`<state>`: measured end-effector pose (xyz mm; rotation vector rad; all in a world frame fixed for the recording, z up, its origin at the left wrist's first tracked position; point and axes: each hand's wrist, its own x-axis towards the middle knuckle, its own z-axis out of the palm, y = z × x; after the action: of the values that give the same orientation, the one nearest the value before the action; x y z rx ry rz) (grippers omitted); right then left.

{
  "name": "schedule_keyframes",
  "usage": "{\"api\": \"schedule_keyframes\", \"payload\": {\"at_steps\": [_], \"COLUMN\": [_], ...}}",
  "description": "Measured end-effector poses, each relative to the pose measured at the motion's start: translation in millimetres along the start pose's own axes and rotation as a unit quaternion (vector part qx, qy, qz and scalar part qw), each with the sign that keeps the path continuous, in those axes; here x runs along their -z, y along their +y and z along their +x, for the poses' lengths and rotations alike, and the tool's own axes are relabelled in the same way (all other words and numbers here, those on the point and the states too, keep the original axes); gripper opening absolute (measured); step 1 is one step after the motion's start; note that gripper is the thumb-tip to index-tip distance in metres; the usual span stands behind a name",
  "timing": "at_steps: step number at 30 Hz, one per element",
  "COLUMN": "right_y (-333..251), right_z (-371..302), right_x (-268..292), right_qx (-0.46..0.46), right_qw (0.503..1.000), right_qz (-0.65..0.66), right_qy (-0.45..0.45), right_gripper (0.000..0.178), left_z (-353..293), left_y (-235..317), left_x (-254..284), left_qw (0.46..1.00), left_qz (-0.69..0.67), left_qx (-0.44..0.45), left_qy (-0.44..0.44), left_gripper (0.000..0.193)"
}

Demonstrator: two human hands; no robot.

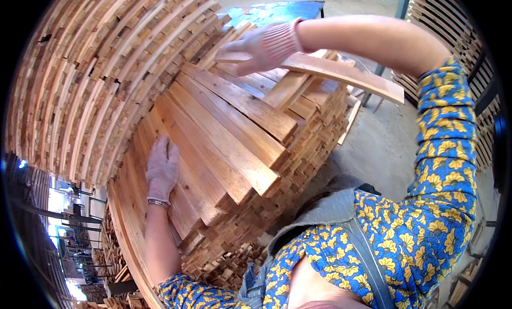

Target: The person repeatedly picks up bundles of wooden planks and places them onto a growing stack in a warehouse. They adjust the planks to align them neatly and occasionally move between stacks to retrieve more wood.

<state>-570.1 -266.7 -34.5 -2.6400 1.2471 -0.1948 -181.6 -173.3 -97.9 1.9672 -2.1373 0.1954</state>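
Observation:
In a knitted work glove, my right hand (260,46) is closed around a light wooden board (346,74), which slants across the far end of a stack of planks. The board's free end sticks out past the stack's right side. My left hand (162,169), gloved too, lies flat with its fingers stretched out on the top layer of wooden planks (213,143). These planks fan out side by side, their near ends uneven. Part of the board's far end is hidden by my right hand.
A tall wall of stacked wooden strips (106,69) rises along the left and back. Behind the stack is a blue-topped table (277,13). More strips stand on a rack (442,31) at the far right. Wood offcuts (229,266) lie low by my body. Grey floor (373,127) shows to the right.

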Motion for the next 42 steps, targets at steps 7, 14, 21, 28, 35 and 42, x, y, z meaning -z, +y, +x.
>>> {"api": "schedule_keyframes", "payload": {"at_steps": [7, 14, 21, 28, 35, 42], "right_y": [77, 43, -2, -14, 27, 210], "right_z": [-17, 50, 182, 111, -47, -201], "right_x": [-56, -5, -95, -55, -25, -240], "right_qx": [0.03, -0.023, -0.081, -0.102, -0.034, -0.404], "right_qw": [0.994, 0.981, 0.97, 0.945, 0.872, 0.73], "right_qz": [-0.05, -0.145, 0.211, 0.278, 0.26, 0.308], "right_qy": [0.092, 0.128, 0.086, 0.136, 0.414, 0.457], "right_gripper": [0.041, 0.031, 0.072, 0.068, 0.041, 0.045], "left_z": [3, -1, -3, 7, -2, 1], "left_y": [4, 18, -5, 7, -1, -1], "left_x": [4, 8, 0, 6, 3, 2], "left_qw": [0.997, 0.996, 1.0, 1.0, 1.0, 0.997], "left_qz": [-0.075, -0.076, 0.006, -0.008, -0.011, 0.078], "left_qx": [0.0, 0.023, 0.016, -0.006, -0.006, 0.001], "left_qy": [-0.02, -0.029, -0.011, -0.014, 0.011, 0.025], "left_gripper": [0.05, 0.051, 0.055, 0.056, 0.052, 0.05]}}
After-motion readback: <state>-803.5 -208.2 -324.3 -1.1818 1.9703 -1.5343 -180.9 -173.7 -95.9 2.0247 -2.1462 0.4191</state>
